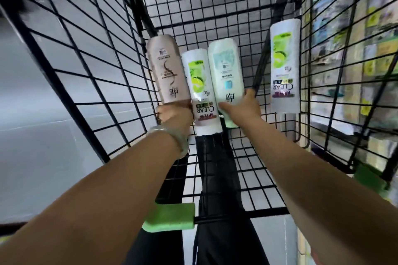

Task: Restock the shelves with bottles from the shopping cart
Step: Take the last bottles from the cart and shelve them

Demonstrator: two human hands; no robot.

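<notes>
Left hand [172, 114]: wrapped round the near end of the beige bottle [167, 71], which points away.
Right hand [243, 107]: grips the near end of the mint bottle [226, 71]; same axis.
Between: middle CLEAR bottle [202, 92], unheld in the wire cart [215, 17].
Right wall: second CLEAR bottle [284, 66], right hand nearer.
Writing: "CLEAR" upside down; the rest illegible.
Shelves [355, 49]: blurred, to the right.

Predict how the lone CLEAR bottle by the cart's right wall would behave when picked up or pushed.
The CLEAR bottle looks like rigid plastic, so it should probably keep its shape in a grip. Its glossy surface may be slightly slippery. Its rounded sides suggest it could roll if pushed, though the shopping cart's wire grid may check it.
</notes>
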